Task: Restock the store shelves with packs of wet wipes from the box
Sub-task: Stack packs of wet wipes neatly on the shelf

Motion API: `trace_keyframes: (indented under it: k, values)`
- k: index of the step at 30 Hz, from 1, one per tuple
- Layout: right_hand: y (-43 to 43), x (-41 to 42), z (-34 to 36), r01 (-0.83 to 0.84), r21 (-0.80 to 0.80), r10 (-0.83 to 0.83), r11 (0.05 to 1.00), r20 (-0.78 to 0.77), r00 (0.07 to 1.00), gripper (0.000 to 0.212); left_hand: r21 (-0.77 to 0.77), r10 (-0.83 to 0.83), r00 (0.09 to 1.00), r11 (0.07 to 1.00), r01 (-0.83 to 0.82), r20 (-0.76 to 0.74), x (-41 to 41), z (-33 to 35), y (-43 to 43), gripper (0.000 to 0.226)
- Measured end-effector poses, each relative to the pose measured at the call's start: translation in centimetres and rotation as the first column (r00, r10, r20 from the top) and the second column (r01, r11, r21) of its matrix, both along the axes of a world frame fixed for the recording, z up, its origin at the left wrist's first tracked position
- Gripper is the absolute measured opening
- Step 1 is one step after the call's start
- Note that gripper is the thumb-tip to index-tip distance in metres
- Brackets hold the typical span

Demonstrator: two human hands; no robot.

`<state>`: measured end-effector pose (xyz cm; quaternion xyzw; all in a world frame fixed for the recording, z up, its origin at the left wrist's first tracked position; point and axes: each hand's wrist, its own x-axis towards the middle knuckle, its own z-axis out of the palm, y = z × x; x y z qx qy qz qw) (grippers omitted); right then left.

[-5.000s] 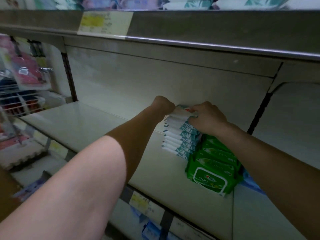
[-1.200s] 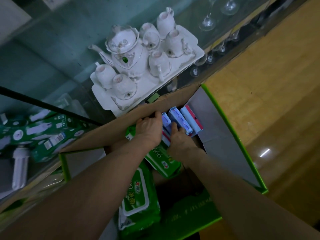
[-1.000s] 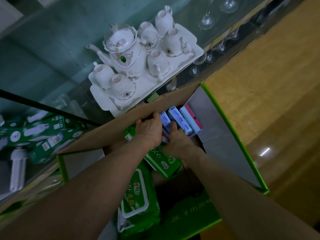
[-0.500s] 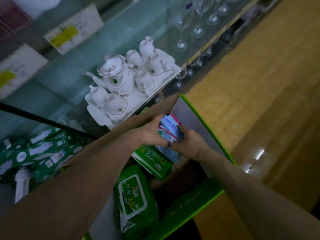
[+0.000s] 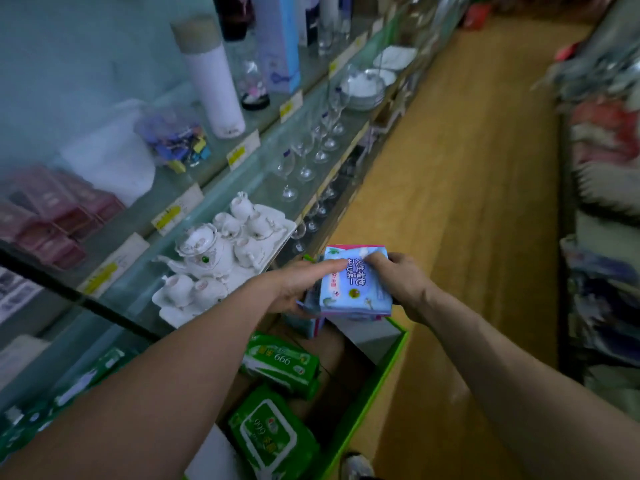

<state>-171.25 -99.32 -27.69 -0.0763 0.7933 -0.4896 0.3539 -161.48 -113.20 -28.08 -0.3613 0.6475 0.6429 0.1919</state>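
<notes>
Both hands (image 5: 301, 285) clasping blue packs (image 5: 355, 285), above green-edged box (image 5: 384, 372), open aisle rightward

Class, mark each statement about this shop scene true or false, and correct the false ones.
1. Both hands hold a bundle of blue packs. True: left hand, right hand.
2. The box is empty. False: green packs lie inside it.
3. A white tea set stands on the glass shelf. True.
4. The blue packs lie on the floor. False: they are held above the box.
5. The wine glasses lie on their sides. False: they stand upright.
</notes>
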Motion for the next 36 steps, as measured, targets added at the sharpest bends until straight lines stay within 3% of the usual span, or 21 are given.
trace_keyframes:
  k: [7, 11, 15, 18, 24, 36]
  values:
    - [4.5, 1.2, 8.5, 0.234, 0.108, -0.21, 0.966, -0.199, 0.957, 0.035, 0.13, -0.16, 0.979, 0.976, 0.177, -0.128, -1.5, 8.6, 6.4, 0.033]
    - [9.3, 2.0, 13.3, 0.281, 0.13, -0.237, 0.951, -0.274, 0.932, 0.035, 0.091, -0.221, 0.952, 0.966, 0.244, -0.213, -1.8, 13.0, 9.4, 0.031]
    - [14.4, 3.7, 17.1, 0.274, 0.11, -0.27, 0.956, -0.049, 0.962, 0.053, 0.049, -0.266, 0.938, 0.958, 0.284, -0.222, -2.5, 17.0, 12.4, 0.03]
    - [17.6, 4.4, 19.3, 0.301, 0.074, -0.296, 0.951, -0.078, 0.952, 0.055, -0.001, -0.36, 0.908, 0.93, 0.368, -0.213, -3.1, 20.0, 15.6, 0.031]
    - [25.0, 5.8, 24.1, 0.497, -0.044, -0.492, 0.867, -0.246, 0.835, 0.036, -0.098, -0.501, 0.829, 0.864, 0.493, -0.25, -4.0, 25.4, 23.9, 0.032]
    - [46.0, 11.0, 30.7, 0.715, -0.066, -0.689, 0.696, -0.341, 0.639, 0.042, -0.143, -0.749, 0.59, 0.647, 0.749, -0.302, -4.4, 31.9, 45.5, 0.04]
